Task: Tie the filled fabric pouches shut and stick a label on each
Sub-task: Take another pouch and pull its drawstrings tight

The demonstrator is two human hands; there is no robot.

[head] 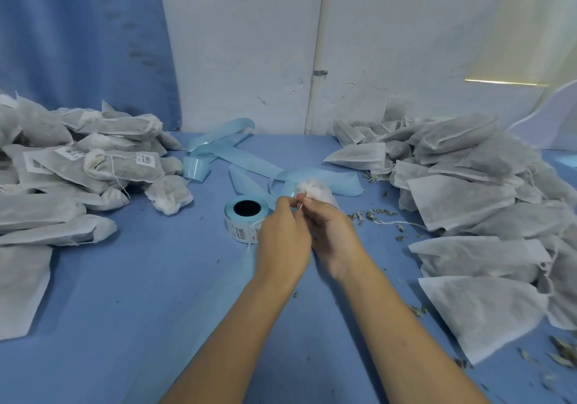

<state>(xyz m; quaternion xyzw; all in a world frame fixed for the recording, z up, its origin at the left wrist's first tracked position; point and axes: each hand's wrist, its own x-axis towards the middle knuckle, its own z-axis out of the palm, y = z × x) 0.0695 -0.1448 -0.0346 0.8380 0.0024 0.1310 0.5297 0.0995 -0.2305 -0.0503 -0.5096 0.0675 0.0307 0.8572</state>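
We note both hands meeting over the middle of the blue desk, knuckles toward us. The left hand has its fingers curled, pinching a thin white string whose loose end trails down past its outer side. The right hand grips the pouch just below its gathered neck. The bunched white top pokes up beyond the fingertips of both hands. The pouch body is mostly hidden behind the right hand, so we cannot tell whether it rests on the desk.

Just left of the left hand, touching its outline in our view, a roll of labels lies flat, with barcode stickers showing on its outer wrap. Beyond the hands, pale blue backing strip loops loosely across the desk.

Far to the left of the hands is a heap of tied pouches, several bearing barcode labels. To the right of the right hand is a larger heap of flat open pouches. Dried leaf crumbs are scattered between that heap and the right hand.
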